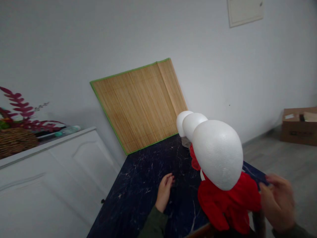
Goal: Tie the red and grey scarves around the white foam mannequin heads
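Observation:
A white foam head form (218,153) stands on the right side of the dark blue marbled table (138,188). Red cloth (225,201) spreads around its base. My left hand (164,191) is over the tabletop, left of the cloth, its fingers loosely bent with nothing seen in them. At the cloth's right edge is my right hand (278,201), slightly blurred, thumb and forefinger a little apart. Whether it touches the cloth is unclear. Two more white foam heads, a middle one (194,125) and a far one (182,124), stand in line behind, partly hidden.
A bamboo mat (141,105) with green edging leans on the wall behind the table. At left is a white cabinet (61,178) bearing a wicker basket (17,140) with purple leaves. A cardboard box (299,130) sits on the floor at right.

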Available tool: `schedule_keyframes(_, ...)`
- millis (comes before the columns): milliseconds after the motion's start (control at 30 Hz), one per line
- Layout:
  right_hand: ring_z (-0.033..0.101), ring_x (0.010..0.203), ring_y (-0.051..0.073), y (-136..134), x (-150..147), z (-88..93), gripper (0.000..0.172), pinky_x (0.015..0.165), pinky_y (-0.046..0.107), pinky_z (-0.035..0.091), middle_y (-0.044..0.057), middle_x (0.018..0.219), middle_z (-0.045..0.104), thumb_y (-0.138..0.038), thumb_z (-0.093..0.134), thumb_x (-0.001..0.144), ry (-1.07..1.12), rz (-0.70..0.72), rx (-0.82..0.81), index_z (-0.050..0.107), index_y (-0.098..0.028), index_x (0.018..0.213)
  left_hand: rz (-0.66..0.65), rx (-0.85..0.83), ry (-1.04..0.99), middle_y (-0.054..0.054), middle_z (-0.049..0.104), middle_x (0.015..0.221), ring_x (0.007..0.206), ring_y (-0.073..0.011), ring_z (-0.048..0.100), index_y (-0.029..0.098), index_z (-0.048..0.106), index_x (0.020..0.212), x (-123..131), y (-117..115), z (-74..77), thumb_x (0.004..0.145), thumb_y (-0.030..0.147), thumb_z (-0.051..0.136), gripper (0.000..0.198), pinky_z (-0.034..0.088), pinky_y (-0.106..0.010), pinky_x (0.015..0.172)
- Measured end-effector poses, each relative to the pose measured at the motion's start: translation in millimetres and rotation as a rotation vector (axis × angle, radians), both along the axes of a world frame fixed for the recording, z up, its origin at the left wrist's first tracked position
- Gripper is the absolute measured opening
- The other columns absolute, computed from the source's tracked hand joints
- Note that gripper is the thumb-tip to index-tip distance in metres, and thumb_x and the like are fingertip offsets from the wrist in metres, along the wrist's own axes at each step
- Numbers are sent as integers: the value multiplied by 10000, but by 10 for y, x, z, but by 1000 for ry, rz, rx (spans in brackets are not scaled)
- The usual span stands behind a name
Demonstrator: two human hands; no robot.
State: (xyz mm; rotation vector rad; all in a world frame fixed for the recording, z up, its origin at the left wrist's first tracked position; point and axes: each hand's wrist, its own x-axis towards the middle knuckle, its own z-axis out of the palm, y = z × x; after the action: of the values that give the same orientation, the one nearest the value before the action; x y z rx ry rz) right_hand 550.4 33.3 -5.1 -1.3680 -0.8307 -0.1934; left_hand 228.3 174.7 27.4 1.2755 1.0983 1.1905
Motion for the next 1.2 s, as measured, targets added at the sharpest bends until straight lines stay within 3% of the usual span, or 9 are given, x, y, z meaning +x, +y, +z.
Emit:
schedule_keyframes(67, 525, 774, 227, -222, -340, 107, 160, 659, 377, 443, 69, 807, 511, -213, 529, 663, -315, 196, 158, 456, -301, 774, 36, -109, -161, -75, 632, 894, 771, -161, 598, 154, 571, 911, -258, 183, 1, 719, 289, 624, 240, 434, -299, 749)
schedule_keyframes(133, 517, 619, 151, -270, -758, 310, 190, 542, 265, 431, 13, 662, 511, -115, 504, 687, -623, 675, 136, 457, -288, 748, 11, -163, -256, -61, 633, 860, 749, -142, 603, 157, 552, 867, -410, 282, -3, 735, 247, 604, 168, 445, -291, 738)
schedule_keyframes(200, 534, 707, 149, -78, -1231, 549, 173, 633, 275, 441, 18, 745, 568, -114, 499, 723, -704, 985, -98, 496, -273, 791, -59, -207, -308, -83, 634, 900, 800, -160, 609, 148, 547, 852, -473, 318, 5, 750, 234, 581, 137, 448, -315, 769)
schedule_keyframes(300, 508, 820, 158, 588, -1947, 749, 131, 757, 309, 414, 33, 837, 552, -130, 490, 722, -314, 1126, -210, 519, -215, 817, -164, -267, -384, -116, 629, 935, 840, -194, 607, 124, 560, 865, -501, 326, 39, 787, 292, 526, 188, 446, -338, 777)
schedule_keyframes(400, 503, 690, 101, 1322, -2480, 653, 58, 699, 244, 421, -6, 709, 512, -138, 498, 736, 433, 1326, -483, 483, -174, 693, -246, -302, -497, -70, 622, 793, 688, -164, 594, 128, 561, 931, -532, 331, 63, 821, 410, 436, 327, 451, -299, 663)
schedule_keyframes(500, 471, 479, 79, 1737, -2697, 436, 187, 523, 223, 424, -30, 558, 464, -275, 375, 841, 664, 1418, -644, 447, -164, 709, -272, -303, -510, -23, 568, 684, 545, -125, 524, 143, 549, 955, -556, 344, 44, 804, 472, 434, 380, 406, -252, 526)
schedule_keyframes(633, 488, 433, 56, 1814, -2661, 278, 213, 469, 177, 409, -32, 555, 497, -342, 416, 837, 779, 1499, -659, 470, -151, 761, -233, -283, -441, 13, 529, 645, 502, -94, 474, 167, 543, 946, -552, 365, -18, 759, 371, 555, 276, 352, -212, 470)
schedule_keyframes(900, 529, 462, 50, 1807, -2626, 286, 206, 487, 159, 428, -25, 600, 540, -338, 443, 808, 937, 1498, -652, 514, -149, 845, -291, -283, -374, -12, 557, 725, 635, -116, 531, 178, 559, 985, -585, 373, -9, 677, 253, 664, 334, 392, -227, 581)
schedule_keyframes(1200, 501, 403, 63, 1784, -2638, 329, 210, 430, 160, 413, 1, 497, 537, -207, 385, 804, 920, 1485, -708, 518, -121, 665, -335, -268, -321, 28, 487, 602, 504, -81, 443, 171, 525, 909, -595, 343, 20, 687, 222, 631, 251, 345, -213, 503)
